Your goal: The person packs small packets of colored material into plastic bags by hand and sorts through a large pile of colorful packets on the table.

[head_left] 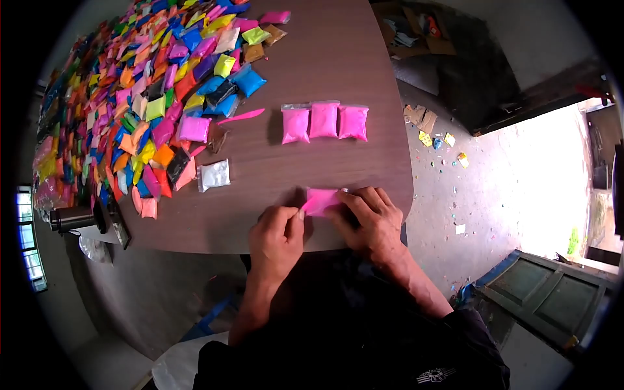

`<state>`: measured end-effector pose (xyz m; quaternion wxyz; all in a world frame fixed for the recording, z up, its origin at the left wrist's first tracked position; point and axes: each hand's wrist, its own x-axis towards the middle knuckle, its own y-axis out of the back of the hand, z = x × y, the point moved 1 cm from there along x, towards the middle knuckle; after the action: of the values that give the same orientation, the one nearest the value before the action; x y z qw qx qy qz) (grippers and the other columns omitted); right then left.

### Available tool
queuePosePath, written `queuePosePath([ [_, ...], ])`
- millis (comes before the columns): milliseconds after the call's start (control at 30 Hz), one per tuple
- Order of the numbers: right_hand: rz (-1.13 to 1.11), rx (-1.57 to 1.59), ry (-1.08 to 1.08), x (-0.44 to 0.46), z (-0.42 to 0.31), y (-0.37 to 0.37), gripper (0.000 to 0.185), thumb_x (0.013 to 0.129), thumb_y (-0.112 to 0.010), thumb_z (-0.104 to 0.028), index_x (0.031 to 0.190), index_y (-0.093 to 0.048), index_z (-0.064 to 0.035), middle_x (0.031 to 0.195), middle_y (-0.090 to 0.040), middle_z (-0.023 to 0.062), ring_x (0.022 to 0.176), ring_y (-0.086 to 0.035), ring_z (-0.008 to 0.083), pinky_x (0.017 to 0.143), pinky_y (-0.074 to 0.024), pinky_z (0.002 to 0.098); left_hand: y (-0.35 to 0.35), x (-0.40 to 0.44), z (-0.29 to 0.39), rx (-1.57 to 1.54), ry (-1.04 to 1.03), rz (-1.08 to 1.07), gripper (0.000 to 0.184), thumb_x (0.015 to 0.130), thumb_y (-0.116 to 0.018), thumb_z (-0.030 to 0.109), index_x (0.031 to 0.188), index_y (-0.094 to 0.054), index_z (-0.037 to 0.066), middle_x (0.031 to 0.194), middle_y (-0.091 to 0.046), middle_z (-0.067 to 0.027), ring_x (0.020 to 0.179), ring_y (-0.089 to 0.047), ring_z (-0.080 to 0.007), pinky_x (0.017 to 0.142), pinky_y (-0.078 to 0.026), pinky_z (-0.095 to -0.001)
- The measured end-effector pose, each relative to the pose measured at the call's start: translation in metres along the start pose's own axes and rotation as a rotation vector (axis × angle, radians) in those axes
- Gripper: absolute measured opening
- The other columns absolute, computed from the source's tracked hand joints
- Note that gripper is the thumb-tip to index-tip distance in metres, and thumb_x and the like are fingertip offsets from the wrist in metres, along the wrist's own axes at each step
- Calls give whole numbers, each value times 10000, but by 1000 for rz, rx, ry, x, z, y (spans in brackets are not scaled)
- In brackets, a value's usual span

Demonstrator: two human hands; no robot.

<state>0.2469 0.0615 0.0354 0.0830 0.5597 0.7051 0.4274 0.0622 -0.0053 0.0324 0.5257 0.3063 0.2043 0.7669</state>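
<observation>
A pink packet lies near the table's front edge between my two hands. My left hand is closed at its left side, thumb and forefinger pinching a small pink piece at the packet's corner. My right hand rests its bent fingers on the right end of the packet, pressing it and hiding part of it. Beyond them, three pink packets stand side by side in a row, the middle one slightly higher. To their left lies a thin pink strip.
A large heap of colourful packets covers the table's left side. A white packet lies at its near edge. A metal flask is at the far left. An open cardboard box and floor scraps are on the right.
</observation>
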Motion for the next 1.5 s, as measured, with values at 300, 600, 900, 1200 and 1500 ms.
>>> queuePosePath([
  [300, -61, -36, -9, -3, 0, 1, 432, 724, -888, -303, 1057, -701, -102, 1124, -685, 64, 944, -681, 300, 761, -576, 404, 2, 2, 27, 15, -96, 40, 112, 873, -755, 62, 883, -645, 76, 757, -644, -123, 657, -666, -341, 547, -531, -411],
  [600, -42, -71, 52, -3, 1, 0, 450, 732, -872, -333, 1087, -692, -123, 1148, -672, 48, 933, -691, 286, 728, -587, 387, 15, 8, -1, 121, 11, 75, 103, 880, -750, 74, 896, -648, 76, 800, -672, -136, 661, -678, -357, 566, -543, -421],
  [900, -21, -38, 35, -1, -2, 1, 432, 701, -897, -257, 1056, -711, -97, 1036, -665, 71, 909, -680, 280, 726, -572, 385, -6, -5, 4, 70, -154, 29, 115, 864, -754, 25, 911, -650, 43, 799, -662, -145, 678, -666, -375, 600, -541, -442],
  [1200, 11, -13, 19, -2, -4, 0, 404, 702, -902, -251, 1023, -712, -96, 1041, -683, 67, 906, -693, 289, 732, -583, 391, 2, -10, 14, 34, -170, 33, 116, 879, -765, 37, 928, -660, 39, 797, -672, -138, 671, -682, -335, 585, -538, -392],
  [1500, 47, -18, 31, -1, -5, -1, 379, 696, -906, -219, 993, -730, -62, 1001, -695, 94, 886, -699, 295, 733, -586, 391, 6, -2, -16, 218, -127, 143, 121, 880, -751, 50, 868, -634, 78, 784, -646, -104, 653, -653, -335, 550, -526, -423],
])
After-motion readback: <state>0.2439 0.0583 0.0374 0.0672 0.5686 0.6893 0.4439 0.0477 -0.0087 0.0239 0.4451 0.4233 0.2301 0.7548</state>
